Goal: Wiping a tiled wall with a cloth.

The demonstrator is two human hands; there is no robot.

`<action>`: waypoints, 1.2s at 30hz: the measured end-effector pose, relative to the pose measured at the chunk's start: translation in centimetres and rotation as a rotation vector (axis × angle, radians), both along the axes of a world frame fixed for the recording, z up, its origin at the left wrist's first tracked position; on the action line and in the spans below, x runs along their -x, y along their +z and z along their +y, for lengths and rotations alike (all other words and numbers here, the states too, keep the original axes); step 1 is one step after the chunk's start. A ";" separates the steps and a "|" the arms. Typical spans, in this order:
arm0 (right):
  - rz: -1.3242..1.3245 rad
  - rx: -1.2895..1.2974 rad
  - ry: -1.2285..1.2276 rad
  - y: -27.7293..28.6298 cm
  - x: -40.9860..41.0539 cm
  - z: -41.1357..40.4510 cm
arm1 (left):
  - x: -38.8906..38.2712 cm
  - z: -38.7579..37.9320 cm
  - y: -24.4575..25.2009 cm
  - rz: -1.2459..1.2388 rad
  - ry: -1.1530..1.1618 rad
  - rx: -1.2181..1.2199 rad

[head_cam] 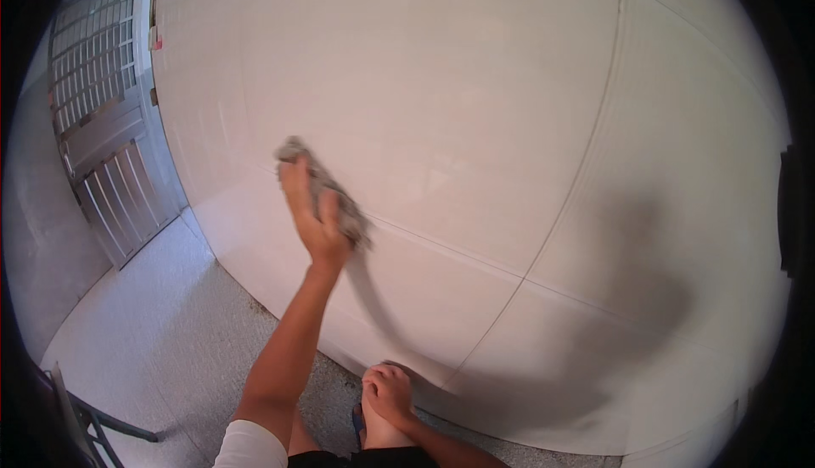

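Observation:
My left hand [312,220] is closed around a crumpled grey cloth [349,212], which lies against the pale tiled wall [439,105]. The arm stretches up and forward from a white sleeve, and hand and cloth look slightly blurred. Low in the view, my right hand [388,391] rests on my bent knee with its fingers curled over it. No object shows in that hand. Thin dark joints run between the large glossy tiles.
A metal door [105,124] with bars stands at the far left. Speckled floor [159,321] runs along the wall's foot. Dark legs of a piece of furniture [108,420] stand at the lower left. My shadow [611,315] falls across the wall at right.

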State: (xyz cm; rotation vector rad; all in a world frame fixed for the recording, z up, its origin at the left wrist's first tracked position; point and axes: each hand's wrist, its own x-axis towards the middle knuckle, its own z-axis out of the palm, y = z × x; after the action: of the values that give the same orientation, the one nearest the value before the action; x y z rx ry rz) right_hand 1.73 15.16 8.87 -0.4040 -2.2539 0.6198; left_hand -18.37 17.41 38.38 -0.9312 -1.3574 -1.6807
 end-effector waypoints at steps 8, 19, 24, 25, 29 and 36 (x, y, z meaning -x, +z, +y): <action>0.004 0.000 -0.017 -1.5 0.4 -0.4 | -12.7 2.9 1.5 0.676 -0.194 0.203; -0.024 -0.054 -0.031 -1.6 0.3 0.5 | 6.3 -1.3 0.6 0.002 0.073 -0.011; -0.023 -0.125 -0.026 -2.3 1.1 0.4 | 11.2 -1.1 -5.3 -0.399 0.026 -0.197; -0.028 -0.114 -0.002 -2.0 1.0 0.4 | 9.4 -0.6 -6.2 -0.362 0.054 -0.156; -0.053 -0.131 -0.006 -2.8 0.1 0.9 | -3.9 1.1 -6.5 0.257 -0.109 0.091; -0.113 -0.167 -0.020 -3.3 -0.5 0.9 | -0.1 0.2 -6.8 0.393 -0.036 0.096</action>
State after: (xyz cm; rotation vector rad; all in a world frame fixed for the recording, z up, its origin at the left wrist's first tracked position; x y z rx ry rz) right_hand 2.20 16.06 5.55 -0.3859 -2.3847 0.4038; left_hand -18.26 17.63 31.56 -1.2718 -1.1650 -1.3743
